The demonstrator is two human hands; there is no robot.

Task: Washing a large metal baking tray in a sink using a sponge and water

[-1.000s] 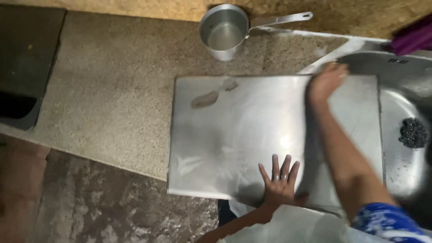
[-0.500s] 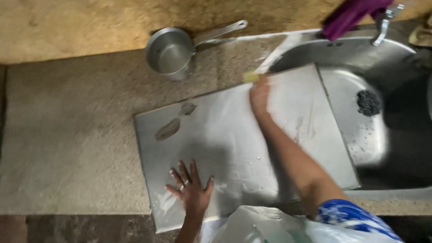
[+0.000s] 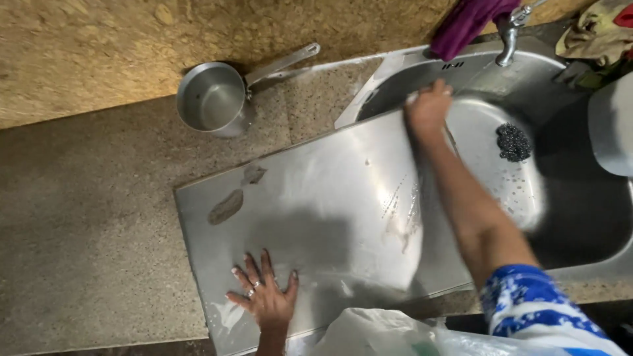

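Note:
A large flat steel sheet (image 3: 316,198) lies across the stone counter, its right end over the sink (image 3: 395,72). My left hand (image 3: 264,298) rests flat on the sheet's near edge, fingers spread, a ring on one finger. My right hand (image 3: 428,109) reaches to the sheet's far edge by the sink, fingers curled around what looks like a small pale scrubber (image 3: 413,99). Wet streaks and two brownish smears (image 3: 225,206) mark the sheet.
A steel saucepan (image 3: 211,99) stands on the counter by the wall. In the sink lie a round steel plate (image 3: 511,188) and a dark scouring pad (image 3: 513,142). A tap (image 3: 508,36), purple cloth (image 3: 465,23), rags (image 3: 593,33), a steel vessel (image 3: 613,125) and a white bag (image 3: 369,333) surround it.
My right hand has stayed at the sheet's far edge by the sink, rubbing there. The left hand stays pressed on the near edge. The camera has shifted.

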